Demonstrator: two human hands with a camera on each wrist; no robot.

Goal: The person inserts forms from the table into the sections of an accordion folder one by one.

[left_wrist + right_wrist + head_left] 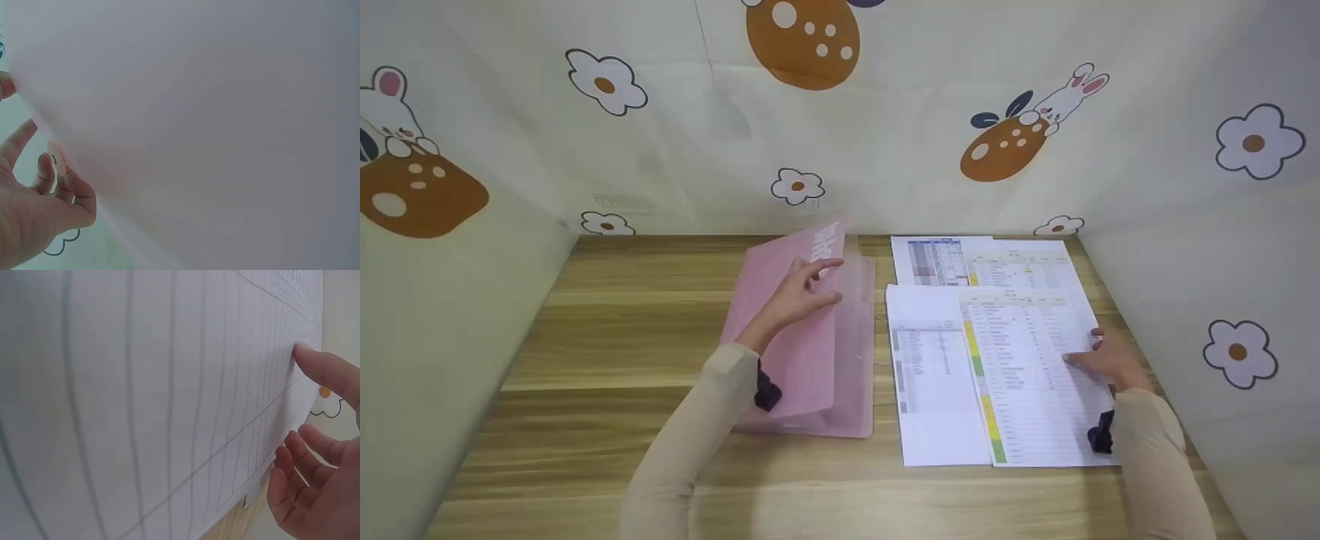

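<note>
In the head view a pink folder (791,352) lies on the table, its front cover raised at a slant. My left hand (795,296) holds the cover's right edge, index finger and thumb at that edge. The left wrist view is mostly filled by the pale cover (214,135), with the left hand (45,208) at its edge, thumb bent against it. My right hand (1110,364) is at the right edge of a stack of printed sheets (1035,405). In the right wrist view, the thumb of the right hand (315,478) rests on the ruled paper (185,382); the other fingers curve loosely beside it.
More printed sheets (1020,262) stick out behind the front stack. Wood-grain table (607,337) extends left of the folder. A patterned curtain (885,135) stands along the table's back and sides, close beside the right hand.
</note>
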